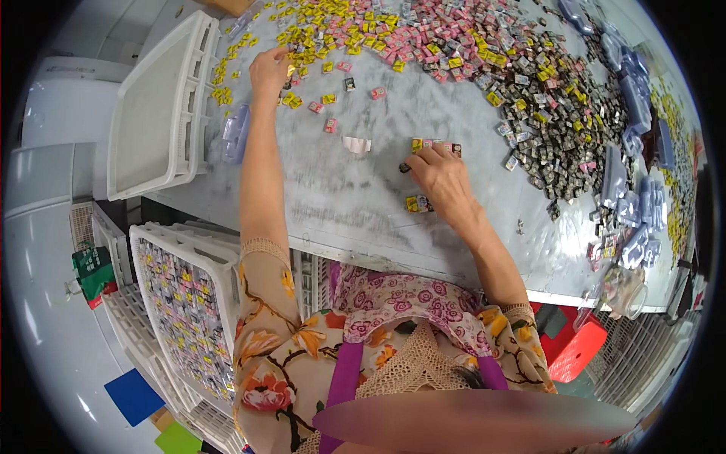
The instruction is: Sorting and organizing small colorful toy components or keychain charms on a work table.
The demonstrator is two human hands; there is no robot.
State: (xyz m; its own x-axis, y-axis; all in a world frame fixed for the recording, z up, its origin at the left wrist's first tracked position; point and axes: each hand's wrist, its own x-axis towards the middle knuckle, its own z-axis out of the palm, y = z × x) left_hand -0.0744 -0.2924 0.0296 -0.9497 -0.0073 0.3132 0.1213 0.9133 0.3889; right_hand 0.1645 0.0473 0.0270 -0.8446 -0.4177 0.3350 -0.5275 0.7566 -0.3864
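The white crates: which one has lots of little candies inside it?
The white crate at the lower left, leaning beside the table, is filled with small pink, yellow and dark wrapped candies. The other white crate, resting on the table's left edge, shows none.

You're at a worn grey surface [423,106] in even light, white slatted crates [155,106] stacked at its left edge, pale floor [45,356] below with blue [133,396] and green [178,440] squares, red bin [578,352] lower right.

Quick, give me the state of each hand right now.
Left hand: fingers curled into the yellow candies; a grip cannot be told.
Right hand: palm down, fingertips on the small row of candies; a grip cannot be told.
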